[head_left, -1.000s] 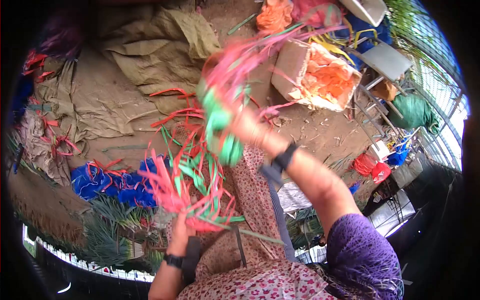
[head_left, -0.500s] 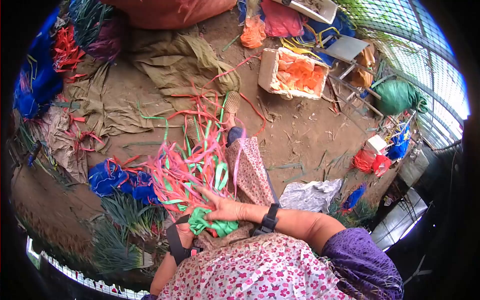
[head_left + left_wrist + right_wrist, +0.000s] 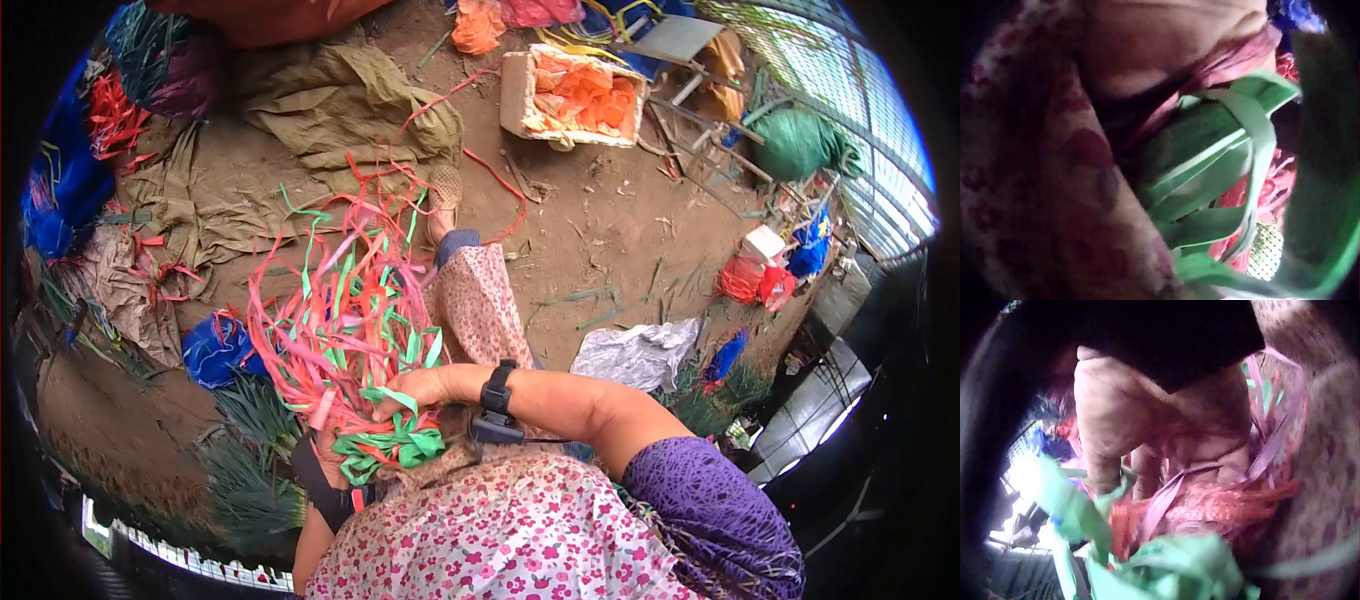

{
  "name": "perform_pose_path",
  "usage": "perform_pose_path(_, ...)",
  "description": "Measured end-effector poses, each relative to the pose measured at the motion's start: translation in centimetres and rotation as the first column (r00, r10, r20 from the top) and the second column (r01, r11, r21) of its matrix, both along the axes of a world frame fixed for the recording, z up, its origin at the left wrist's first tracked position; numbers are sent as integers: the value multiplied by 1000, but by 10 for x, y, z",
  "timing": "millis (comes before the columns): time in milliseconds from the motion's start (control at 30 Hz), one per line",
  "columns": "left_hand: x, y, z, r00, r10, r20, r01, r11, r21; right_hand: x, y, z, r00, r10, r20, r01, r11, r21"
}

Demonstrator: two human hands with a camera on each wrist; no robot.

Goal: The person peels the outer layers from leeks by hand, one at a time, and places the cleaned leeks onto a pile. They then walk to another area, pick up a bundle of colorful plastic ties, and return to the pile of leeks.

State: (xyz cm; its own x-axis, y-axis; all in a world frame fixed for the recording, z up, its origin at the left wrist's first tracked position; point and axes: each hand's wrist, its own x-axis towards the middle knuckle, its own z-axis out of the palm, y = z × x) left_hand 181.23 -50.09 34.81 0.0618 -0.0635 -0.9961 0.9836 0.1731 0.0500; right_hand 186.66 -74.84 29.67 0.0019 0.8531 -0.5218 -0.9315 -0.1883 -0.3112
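Observation:
A big loose bundle of red, pink and green plastic strips [image 3: 345,320] spreads out over the person's lap. The left hand [image 3: 326,452] grips the bundle at its near end, most of its fingers hidden under the strips. In the left wrist view, green strips [image 3: 1210,144] and a pink one pass close by that hand. From above, the right hand [image 3: 418,387] holds strips with its fingers bent down into the bundle. Red strips [image 3: 1204,509] lie across its fingertips in the right wrist view, with green loops [image 3: 1179,569] in front.
A foam box [image 3: 515,95] with orange plastic inside stands ahead on the dirt floor. Brown sacking [image 3: 340,110] lies at the far left, blue netting [image 3: 215,350] and bunches of green onions [image 3: 250,480] nearer. A silvery sheet [image 3: 640,355] lies at the right.
The right hand has shifted slightly left and forward, its fingers now bent into the strips. The bundle has moved left and spread fuller, after the right arm swung strips through the air earlier.

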Motion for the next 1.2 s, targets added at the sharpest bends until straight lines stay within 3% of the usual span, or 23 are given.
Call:
perform_pose_path(33, 0, -2, -6, 1000, -3, -8, 3, 1000, 13, -3, -18, -20, 994, -82, 71, 82, 997, 0)
perform_pose_path(100, -5, -13, -20, 1000, 2, -29, -1, 999, 46, -6, -47, -85, 981, -192, 11, 193, 980, -48)
perform_pose_path(133, -8, -19, -30, 999, 5, -40, -3, 998, 55, 6, -72, -101, 967, -251, -51, 237, 953, -187)
perform_pose_path(167, -12, -25, -35, 998, 9, -56, -5, 998, 69, 6, -94, -138, 901, -248, 355, 337, 917, -214)
perform_pose_path(200, -15, -29, -41, 997, 13, -74, -7, 997, 82, 1, -117, -171, 867, -220, 446, 368, 887, -280)
perform_pose_path(233, -17, -32, -46, 996, 17, -88, -9, 995, 95, 29, -144, -162, 783, 210, 586, 102, 885, -454)
perform_pose_path(267, -20, -35, -51, 994, 25, -105, -13, 994, 109, 21, -158, -192, 665, 325, 673, -47, 917, -397)
perform_pose_path(333, -24, -37, -58, 990, 32, -136, -14, 991, 134, 22, -181, -229, 884, 371, 284, -328, 926, -186)
perform_pose_path(400, -28, -38, -67, 986, 36, -162, -11, 988, 153, 33, -205, -244, 985, 165, -45, -171, 923, -345)
perform_pose_path(467, -29, -34, -69, 979, 42, -201, -5, 984, 178, 15, -233, -319, 930, 346, 123, -149, 662, -735)
perform_pose_path(533, -25, -28, -72, 971, 47, -232, 3, 978, 209, -2, -256, -386, 820, 503, 271, 188, 210, -959)
perform_pose_path(600, -20, -25, -72, 963, 47, -265, 16, 973, 232, 2, -270, -429, 813, 538, 221, 231, 50, -972)
perform_pose_path(667, -16, -23, -73, 952, 46, -304, 37, 965, 260, 10, -266, -455, 697, 709, 107, 171, -19, -985)
perform_pose_path(733, -11, -19, -74, 944, 44, -327, 51, 959, 277, 22, -256, -467, 733, 676, 72, 146, -53, -988)
perform_pose_path(800, -6, -17, -79, 942, 46, -331, 55, 956, 289, 37, -247, -452, 805, 591, 49, 106, -63, -992)
perform_pose_path(833, -6, -18, -81, 942, 49, -331, 52, 956, 290, 16, -254, -466, 783, 603, 155, 259, -90, -962)
perform_pose_path(867, -5, -18, -87, 944, 56, -325, 42, 957, 288, -8, -261, -465, 894, 337, 295, 326, -37, -945)
perform_pose_path(900, -5, -19, -93, 950, 59, -307, 30, 960, 279, -22, -270, -459, 908, 41, 418, 419, -15, -908)
perform_pose_path(933, -5, -20, -98, 954, 58, -295, 25, 963, 270, -22, -280, -447, 824, -256, 506, 518, -22, -855)
perform_pose_path(1000, -4, -24, -106, 963, 71, -259, -4, 968, 249, -1, -278, -354, 413, -785, 462, 675, -77, -734)
perform_pose_path(1067, -3, -29, -104, 968, 83, -236, -27, 972, 232, 26, -304, -258, 389, -792, 469, 724, -51, -688)
perform_pose_path(1100, -2, -31, -102, 970, 87, -226, -35, 974, 225, 35, -323, -221, 353, -709, 611, 755, -170, -633)
perform_pose_path(1200, -2, -32, -97, 973, 99, -209, -54, 976, 209, 50, -407, -113, 240, -584, 775, 795, -340, -502)
